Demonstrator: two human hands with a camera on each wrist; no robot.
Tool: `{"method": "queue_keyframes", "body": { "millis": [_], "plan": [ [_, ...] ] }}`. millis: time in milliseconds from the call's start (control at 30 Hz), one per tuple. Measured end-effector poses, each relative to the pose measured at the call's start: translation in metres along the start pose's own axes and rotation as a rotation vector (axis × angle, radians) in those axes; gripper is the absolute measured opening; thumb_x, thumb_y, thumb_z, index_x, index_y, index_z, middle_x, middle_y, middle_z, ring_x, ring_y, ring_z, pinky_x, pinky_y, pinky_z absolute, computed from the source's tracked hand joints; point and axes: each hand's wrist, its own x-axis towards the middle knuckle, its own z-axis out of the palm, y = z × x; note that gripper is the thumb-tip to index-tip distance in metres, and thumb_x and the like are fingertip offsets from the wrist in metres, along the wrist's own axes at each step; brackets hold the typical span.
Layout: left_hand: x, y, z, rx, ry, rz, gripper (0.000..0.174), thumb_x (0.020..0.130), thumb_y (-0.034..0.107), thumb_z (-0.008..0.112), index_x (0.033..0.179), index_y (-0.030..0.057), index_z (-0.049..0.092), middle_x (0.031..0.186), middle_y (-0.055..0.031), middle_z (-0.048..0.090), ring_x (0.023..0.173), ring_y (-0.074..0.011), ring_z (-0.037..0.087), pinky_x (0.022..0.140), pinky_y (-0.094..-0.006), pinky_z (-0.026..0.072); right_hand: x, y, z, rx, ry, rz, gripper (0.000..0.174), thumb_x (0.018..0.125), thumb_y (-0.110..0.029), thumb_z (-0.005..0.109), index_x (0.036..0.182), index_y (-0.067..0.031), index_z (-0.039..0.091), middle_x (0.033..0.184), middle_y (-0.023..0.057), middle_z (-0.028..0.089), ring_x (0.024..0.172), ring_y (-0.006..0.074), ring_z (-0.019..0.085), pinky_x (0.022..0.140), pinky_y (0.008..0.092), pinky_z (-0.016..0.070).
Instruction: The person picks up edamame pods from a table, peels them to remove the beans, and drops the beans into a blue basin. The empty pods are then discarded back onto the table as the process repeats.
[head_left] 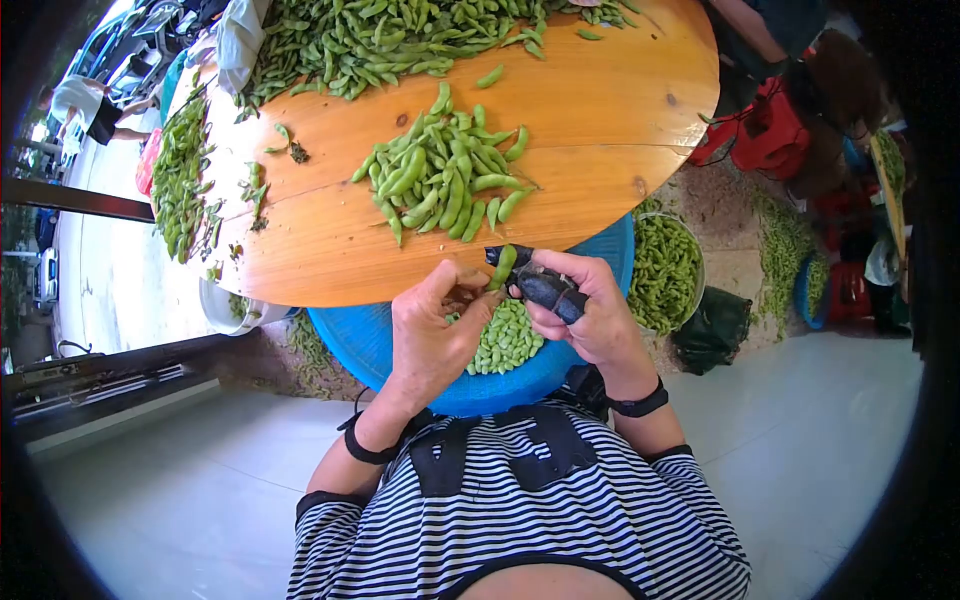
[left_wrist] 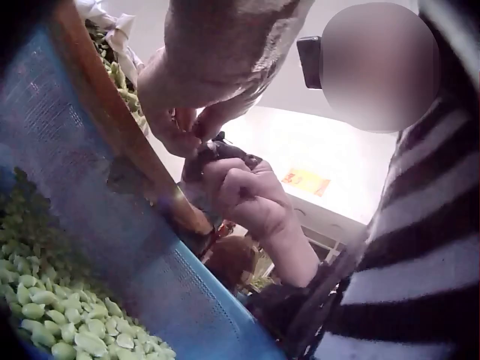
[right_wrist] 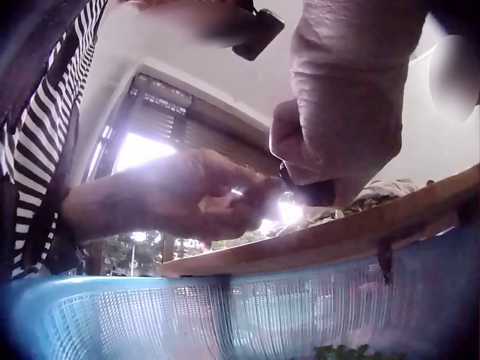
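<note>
With left hand (head_left: 430, 335) and right hand (head_left: 603, 315) both pinching the pod (head_left: 503, 268), press gently along its seam, low over the beans (head_left: 505, 345) in the near basket (head_left: 475, 402).

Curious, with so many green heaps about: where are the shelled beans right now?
Near centre in the head view, the shelled beans lie in the blue basket, beneath the left hand and right hand, by the edge of the wooden table.

Two hands (head_left: 430, 325) (head_left: 597, 315), two wristbands (head_left: 367, 452) (head_left: 640, 405), one held pod (head_left: 504, 266).
</note>
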Motion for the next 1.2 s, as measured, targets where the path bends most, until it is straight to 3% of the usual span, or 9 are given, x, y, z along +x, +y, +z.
{"method": "queue_keyframes", "body": {
  "millis": [233,367,467,567,633,733,767,1067,1200],
  "plan": [
    [-0.002,0.009,-0.004,0.146,-0.008,0.094,0.014,0.079,-0.005,0.072,0.086,-0.0017,0.061,0.073,-0.0100,0.067,0.062,-0.0144,0.065,0.058,-0.0261,0.0523,-0.001,0.005,-0.005,-0.153,-0.001,-0.022,0.013,0.086,0.005,0.055,0.097,0.0037,0.063,0.062,-0.0035,0.047,0.051,0.0037,0.041,0.045,0.0202,0.0297],
    [-0.004,-0.002,-0.014,-0.716,-0.312,-0.376,0.014,0.082,-0.001,0.072,0.088,0.0019,0.060,0.071,-0.0115,0.065,0.057,-0.0166,0.062,0.045,-0.0261,0.0448,-0.008,-0.008,-0.002,-0.426,-0.048,-0.096,0.014,0.083,0.003,0.058,0.097,0.0032,0.063,0.062,-0.0038,0.048,0.052,0.0035,0.042,0.046,0.0199,0.0296],
    [-0.017,-0.010,0.001,-1.363,-0.467,-0.545,0.017,0.083,0.009,0.074,0.091,0.0046,0.059,0.075,-0.0159,0.063,0.049,-0.0206,0.057,0.035,-0.0266,0.0357,-0.012,-0.009,-0.005,0.037,-0.113,0.096,0.016,0.079,0.003,0.061,0.096,0.0013,0.063,0.061,-0.0035,0.049,0.051,0.0029,0.042,0.045,0.0198,0.0297],
    [-0.008,0.001,-0.003,-1.283,-0.510,-0.543,0.017,0.084,0.008,0.073,0.092,0.0043,0.059,0.077,-0.0140,0.064,0.058,-0.0187,0.060,0.042,-0.0270,0.0425,-0.015,-0.011,-0.008,-0.044,-0.126,0.092,0.022,0.076,0.001,0.064,0.098,0.0010,0.063,0.065,-0.0005,0.050,0.056,0.0046,0.046,0.048,0.0231,0.0340],
    [-0.004,0.002,-0.002,-0.637,-0.330,-0.370,0.021,0.084,0.011,0.075,0.095,0.0020,0.058,0.081,-0.0120,0.066,0.069,-0.0168,0.063,0.056,-0.0282,0.0507,-0.014,-0.016,-0.006,-0.741,0.005,-0.209,0.025,0.074,0.000,0.065,0.099,0.0006,0.062,0.070,0.0058,0.051,0.059,0.0140,0.051,0.053,0.0295,0.0388],
    [-0.002,0.018,0.001,-0.143,-0.173,-0.203,0.026,0.083,0.014,0.077,0.095,-0.0006,0.058,0.083,-0.0100,0.067,0.077,-0.0141,0.064,0.068,-0.0288,0.0528,-0.015,-0.010,0.003,-1.059,0.017,-0.400,0.025,0.072,-0.001,0.066,0.097,0.0011,0.060,0.075,0.0122,0.050,0.064,0.0279,0.053,0.058,0.0356,0.0410],
    [-0.002,0.022,0.001,0.003,-0.175,-0.100,0.031,0.080,0.018,0.079,0.095,-0.0017,0.059,0.081,-0.0119,0.068,0.074,-0.0180,0.066,0.065,-0.0317,0.0529,-0.018,-0.012,0.012,-1.036,0.027,-0.366,0.024,0.070,0.000,0.066,0.093,0.0009,0.059,0.074,0.0149,0.048,0.065,0.0353,0.051,0.058,0.0384,0.0409],
    [-0.006,0.027,-0.001,0.469,-0.224,0.098,0.022,0.085,0.009,0.071,0.102,-0.0010,0.061,0.081,-0.0206,0.067,0.076,-0.0339,0.068,0.063,-0.0371,0.0522,-0.016,-0.007,0.005,-1.066,-0.032,-0.366,0.023,0.068,0.003,0.062,0.091,0.0031,0.058,0.074,0.0168,0.051,0.067,0.0362,0.053,0.059,0.0388,0.0425],
    [-0.006,0.021,-0.005,0.370,-0.186,0.174,0.021,0.085,0.008,0.071,0.102,-0.0001,0.062,0.086,-0.0179,0.067,0.077,-0.0297,0.068,0.064,-0.0358,0.0527,-0.016,-0.009,0.006,-1.064,-0.005,-0.365,0.023,0.068,0.004,0.061,0.091,0.0032,0.058,0.075,0.0172,0.051,0.068,0.0374,0.053,0.059,0.0391,0.0428]
  ]
}}
